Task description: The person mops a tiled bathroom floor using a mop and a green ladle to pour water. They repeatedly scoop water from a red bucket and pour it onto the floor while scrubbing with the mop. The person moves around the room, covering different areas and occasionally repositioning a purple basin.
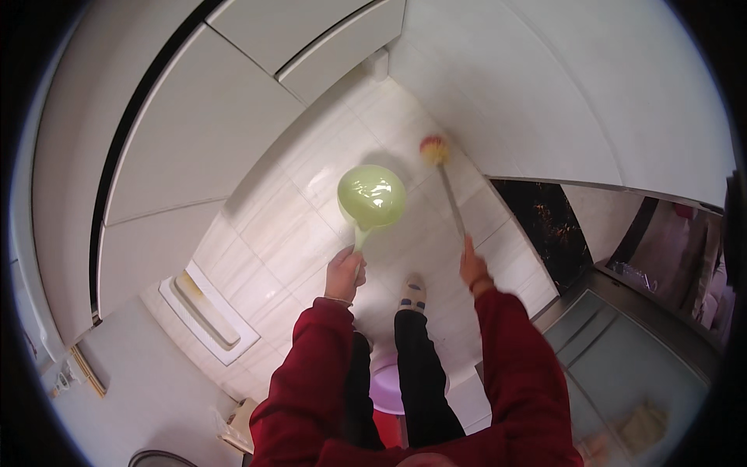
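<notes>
My left hand (345, 274) is closed round the handle of a pale green water dipper (372, 194). Light glints inside its round bowl, which seems to hold water, and it hangs over the tiled floor in front of me. To the right, my right hand (475, 268) grips the grey stick of a long-handled brush (452, 194). The brush's round head, red and yellow and slightly blurred, points away from me near the white panel at the far right. Whether the head touches the floor or the panel I cannot tell.
White cabinet fronts (194, 124) stand at left, a large white panel (529, 86) at right. A white rectangular frame with a beige oblong piece (206, 311) lies on the floor at left. Behind my legs is a purple basin (387, 389). A dark marbled strip (541, 226) borders the right side.
</notes>
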Action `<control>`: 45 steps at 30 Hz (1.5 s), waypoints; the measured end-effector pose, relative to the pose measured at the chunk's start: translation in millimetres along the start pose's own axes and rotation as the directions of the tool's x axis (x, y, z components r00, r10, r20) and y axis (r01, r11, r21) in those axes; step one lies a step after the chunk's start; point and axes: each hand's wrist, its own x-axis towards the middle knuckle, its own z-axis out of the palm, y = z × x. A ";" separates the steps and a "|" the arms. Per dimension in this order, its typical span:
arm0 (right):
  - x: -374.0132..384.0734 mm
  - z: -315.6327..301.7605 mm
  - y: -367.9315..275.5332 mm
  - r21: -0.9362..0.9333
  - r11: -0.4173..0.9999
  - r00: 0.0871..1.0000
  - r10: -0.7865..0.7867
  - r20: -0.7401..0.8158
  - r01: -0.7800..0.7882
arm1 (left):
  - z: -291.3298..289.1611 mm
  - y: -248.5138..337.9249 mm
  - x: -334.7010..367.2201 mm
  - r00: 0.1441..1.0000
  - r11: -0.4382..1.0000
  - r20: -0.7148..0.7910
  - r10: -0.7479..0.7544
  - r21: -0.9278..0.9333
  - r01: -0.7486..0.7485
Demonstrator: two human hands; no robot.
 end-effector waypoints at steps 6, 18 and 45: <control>-49.8 9.7 -0.3 -0.005 1.000 0.991 -0.007 0.134 0.008 | 33.8 24.9 13.1 0.998 0.993 -0.052 0.047 0.107 -0.041; -30.7 22.6 28.2 0.029 0.999 0.992 0.037 0.124 -0.041 | 157.6 60.9 67.1 0.842 0.323 -0.001 0.540 0.924 -0.206; -86.9 64.7 51.8 0.252 0.939 0.971 0.207 0.121 -0.232 | 69.1 -0.5 -55.4 0.993 0.934 -0.118 -0.019 0.352 0.060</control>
